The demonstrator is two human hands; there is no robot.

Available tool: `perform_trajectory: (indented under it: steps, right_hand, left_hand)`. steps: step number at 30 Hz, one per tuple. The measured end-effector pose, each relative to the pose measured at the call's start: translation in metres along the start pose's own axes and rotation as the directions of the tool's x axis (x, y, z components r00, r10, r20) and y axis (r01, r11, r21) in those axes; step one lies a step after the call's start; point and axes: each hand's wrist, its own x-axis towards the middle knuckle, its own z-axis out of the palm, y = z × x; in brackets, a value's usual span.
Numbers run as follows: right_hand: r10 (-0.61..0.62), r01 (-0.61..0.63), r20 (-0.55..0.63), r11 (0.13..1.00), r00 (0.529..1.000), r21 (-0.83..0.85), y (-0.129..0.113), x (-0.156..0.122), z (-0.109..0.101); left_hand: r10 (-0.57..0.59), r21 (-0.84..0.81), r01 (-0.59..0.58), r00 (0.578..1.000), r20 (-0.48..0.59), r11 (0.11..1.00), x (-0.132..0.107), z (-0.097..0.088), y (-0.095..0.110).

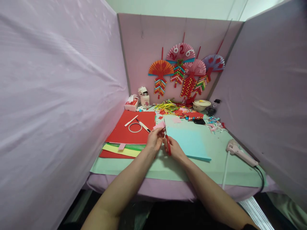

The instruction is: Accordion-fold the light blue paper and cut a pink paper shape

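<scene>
Between the fingers of my left hand [155, 138] is a small piece of pink paper [159, 125], pinched at its lower edge. My right hand [174, 148] grips red-handled scissors [168, 146], their blades pointing away from me beside the pink paper. I cannot tell whether the blades touch the paper. Left of my hands lies a stack of red paper [120, 129], with a white pen [131, 121], a roll of tape [135, 127] and a craft knife [144, 125] on top. Light blue paper [189, 142] lies to the right of the scissors.
At the back stand a tissue box [131, 103], a bottle [145, 99] and a lidded bowl [201, 104]. Yellow cords [168, 107] and paper scraps [214, 124] lie nearby. A glue gun [241, 153] rests at right with its cable. Paper fans [160, 68] hang on the back wall.
</scene>
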Motion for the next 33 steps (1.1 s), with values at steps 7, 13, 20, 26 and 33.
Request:
perform_trajectory:
  steps: [7,13,20,26,33]
  right_hand:
    - [-0.007,0.008,-0.018,1.0,1.0,0.013,-0.001,0.0,-0.001]
    - [-0.013,0.013,-0.019,1.0,1.0,0.009,-0.003,-0.002,-0.003]
    - [-0.014,0.014,-0.014,1.0,1.0,0.0,-0.004,-0.002,-0.005]
    - [-0.01,0.01,-0.011,1.0,1.0,-0.013,-0.007,-0.003,-0.007]
    - [-0.013,0.012,-0.011,0.999,1.0,-0.052,-0.008,-0.003,-0.011]
  left_hand:
    - [0.02,0.012,-0.02,1.0,0.011,1.0,0.0,0.0,-0.001]
    - [0.036,0.015,-0.035,0.999,-0.014,0.999,-0.001,0.002,-0.001]
    - [0.059,0.022,-0.059,0.998,0.0,0.998,0.0,0.001,-0.001]
    - [0.051,0.042,-0.052,0.999,0.012,0.998,-0.002,0.002,0.0]
    - [0.037,0.054,-0.039,0.999,0.03,0.998,-0.005,0.005,0.003]
